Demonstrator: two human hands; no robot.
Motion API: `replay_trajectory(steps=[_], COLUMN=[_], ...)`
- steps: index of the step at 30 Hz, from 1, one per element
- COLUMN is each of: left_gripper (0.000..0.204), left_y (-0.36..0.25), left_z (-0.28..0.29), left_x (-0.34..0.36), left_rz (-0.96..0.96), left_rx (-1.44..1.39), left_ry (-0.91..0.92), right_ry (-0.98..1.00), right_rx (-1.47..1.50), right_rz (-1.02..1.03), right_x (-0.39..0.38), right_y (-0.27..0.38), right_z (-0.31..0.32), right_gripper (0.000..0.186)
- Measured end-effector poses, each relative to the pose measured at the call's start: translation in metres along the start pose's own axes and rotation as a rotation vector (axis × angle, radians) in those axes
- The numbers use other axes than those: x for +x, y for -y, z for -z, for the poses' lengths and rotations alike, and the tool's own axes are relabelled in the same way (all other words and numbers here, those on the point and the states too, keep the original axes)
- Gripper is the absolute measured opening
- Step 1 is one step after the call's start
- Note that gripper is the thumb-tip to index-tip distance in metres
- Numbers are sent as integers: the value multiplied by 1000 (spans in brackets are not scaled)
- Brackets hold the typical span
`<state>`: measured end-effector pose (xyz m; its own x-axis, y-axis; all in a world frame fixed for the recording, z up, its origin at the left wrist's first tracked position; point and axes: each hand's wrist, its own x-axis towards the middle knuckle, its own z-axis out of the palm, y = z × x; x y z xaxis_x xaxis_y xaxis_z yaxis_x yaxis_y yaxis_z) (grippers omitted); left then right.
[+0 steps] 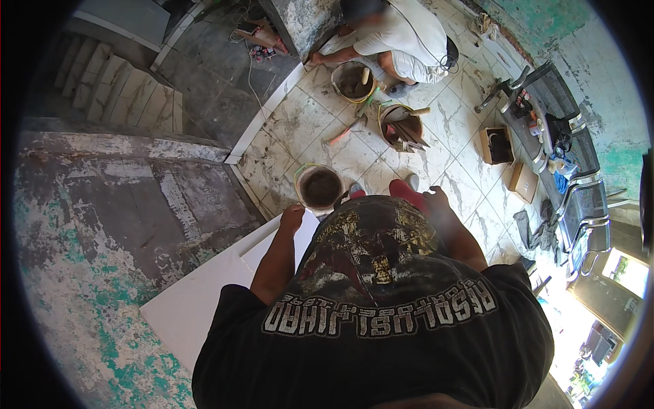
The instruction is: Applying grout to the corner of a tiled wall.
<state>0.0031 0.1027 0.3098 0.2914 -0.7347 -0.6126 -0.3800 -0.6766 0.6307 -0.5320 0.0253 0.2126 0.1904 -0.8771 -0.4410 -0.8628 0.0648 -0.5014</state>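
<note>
My left hand [293,217] is closed, held over the upper end of a flat white panel [204,295]; whether the fingers grip anything is hidden. A narrower white piece [261,244] lies over that panel. Just beyond the hand, a bucket [320,188] of dark grey-brown material stands on the tiles. My right hand [437,200] hangs at my right side, its fingers loosely bent and apart, with nothing visible in them.
A co-worker [402,34] crouches ahead by the wall corner, beside a mortar bucket [353,82]. A tool bucket [400,128] and a hammer [347,131] are on the floor. To the right stand metal chairs [582,157] and cardboard boxes [523,182]; stairs [119,85] are far left.
</note>
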Motion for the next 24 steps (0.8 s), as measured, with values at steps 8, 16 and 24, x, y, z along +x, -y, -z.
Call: replay_trajectory(steps=[8,16,24], left_gripper=[31,31,32], left_y=[-11,-12,-8], left_z=[2,3,0], left_x=[-7,-6,-3], left_rz=[51,15,-2], left_rx=[-26,0,18], left_ry=[25,9,4], right_ry=[52,1,27], right_rx=[114,15,-10], right_rz=[-81,-5,5], right_x=[2,10,7], right_y=[-8,-32,-21], right_z=[-4,-21,-14], right_gripper=[54,54,54])
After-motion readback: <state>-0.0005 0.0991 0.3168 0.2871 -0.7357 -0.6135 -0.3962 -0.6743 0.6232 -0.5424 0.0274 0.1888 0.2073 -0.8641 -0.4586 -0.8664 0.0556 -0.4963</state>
